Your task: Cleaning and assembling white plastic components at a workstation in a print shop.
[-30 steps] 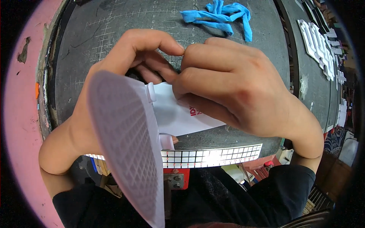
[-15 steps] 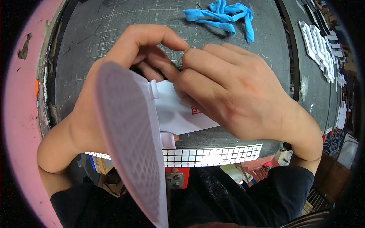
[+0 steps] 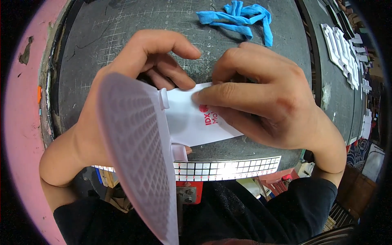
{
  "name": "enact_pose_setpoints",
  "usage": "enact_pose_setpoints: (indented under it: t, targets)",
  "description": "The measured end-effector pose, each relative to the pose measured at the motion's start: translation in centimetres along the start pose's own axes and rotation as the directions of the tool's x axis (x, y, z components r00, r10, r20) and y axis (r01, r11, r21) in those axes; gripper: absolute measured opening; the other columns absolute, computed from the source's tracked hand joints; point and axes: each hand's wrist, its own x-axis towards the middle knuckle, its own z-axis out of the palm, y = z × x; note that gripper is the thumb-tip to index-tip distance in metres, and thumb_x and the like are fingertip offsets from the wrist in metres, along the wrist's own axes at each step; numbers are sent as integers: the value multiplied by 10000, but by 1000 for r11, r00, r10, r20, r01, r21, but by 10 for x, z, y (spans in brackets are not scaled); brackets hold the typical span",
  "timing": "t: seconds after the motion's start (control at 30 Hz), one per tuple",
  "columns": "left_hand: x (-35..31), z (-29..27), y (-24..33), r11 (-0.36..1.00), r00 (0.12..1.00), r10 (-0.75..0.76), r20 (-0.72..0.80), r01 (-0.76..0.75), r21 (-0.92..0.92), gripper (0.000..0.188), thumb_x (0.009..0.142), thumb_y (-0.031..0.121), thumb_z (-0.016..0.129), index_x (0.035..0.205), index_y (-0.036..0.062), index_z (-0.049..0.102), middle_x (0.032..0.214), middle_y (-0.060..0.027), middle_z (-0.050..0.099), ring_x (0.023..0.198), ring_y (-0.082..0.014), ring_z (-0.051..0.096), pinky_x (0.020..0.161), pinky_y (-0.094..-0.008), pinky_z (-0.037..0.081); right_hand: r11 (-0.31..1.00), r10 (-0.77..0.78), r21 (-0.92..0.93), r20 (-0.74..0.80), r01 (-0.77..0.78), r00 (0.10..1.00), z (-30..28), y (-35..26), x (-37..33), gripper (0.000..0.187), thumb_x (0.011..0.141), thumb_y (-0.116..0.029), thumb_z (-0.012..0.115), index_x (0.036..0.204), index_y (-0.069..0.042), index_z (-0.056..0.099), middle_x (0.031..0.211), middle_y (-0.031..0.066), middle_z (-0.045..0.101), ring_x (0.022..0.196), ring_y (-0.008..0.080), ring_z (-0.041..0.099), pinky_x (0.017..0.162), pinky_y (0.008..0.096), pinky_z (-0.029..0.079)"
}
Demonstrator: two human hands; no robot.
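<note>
A pale lilac, curved panel (image 3: 134, 143) with a diamond-pattern surface stands tilted before me. At its right edge a flat white piece (image 3: 183, 122) with red print joins it between two small rounded knobs. My left hand (image 3: 126, 57) grips the panel from behind, its palm mostly hidden. Its fingers curl over the far side, one tip beside the white piece's far edge, and a fingertip shows by the near knob. Above the white piece, my right hand (image 3: 277, 94) is bent closed, a forefinger tip pressing its surface near the print; anything pinched there is too small to see.
A grid-marked dark work surface (image 3: 90, 53) lies beneath. Bundled blue strips (image 3: 241, 20) rest at the far side. A gridded ruler strip (image 3: 224, 168) runs along the near edge. White moulded parts (image 3: 339, 49) lie on the right, and a pink surface (image 3: 24, 122) borders the left.
My right hand has drawn away from the left fingertips toward the right, uncovering more red print on the white piece. The left hand and panel have barely shifted.
</note>
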Motion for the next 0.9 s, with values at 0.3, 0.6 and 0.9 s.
enact_pose_setpoints:
  t: [0.3, 0.6, 0.9]
  targets:
    - [1, -3, 3, 1000, 1000, 9, 25, -9, -7, 1071, 572, 163, 1074, 1459, 97, 478, 1208, -71, 670, 1111, -163, 643, 1039, -331, 513, 999, 31, -38, -59, -33, 998, 16, -3, 3, 259, 728, -82, 865, 929, -76, 702, 933, 55, 626, 798, 279, 624, 689, 398, 489]
    - [0, -4, -1, 999, 1000, 27, 4, -28, 29, 1054, 563, 177, 1077, 1446, 100, 506, 1211, -76, 664, 1147, -178, 660, 1020, -330, 525, 994, -88, -63, -16, 87, 996, 14, 3, 2, 277, 702, -116, 849, 938, -83, 707, 966, 40, 640, 798, 245, 614, 679, 367, 492]
    - [1, -2, -5, 1000, 1000, 14, -15, -14, 18, 1011, 567, 179, 1077, 1410, 121, 522, 1136, -65, 724, 1060, -137, 667, 976, -313, 522, 978, -196, -70, 9, 196, 981, 10, 13, -1, 283, 700, -145, 845, 947, -70, 730, 979, 53, 655, 795, 246, 615, 661, 365, 493]
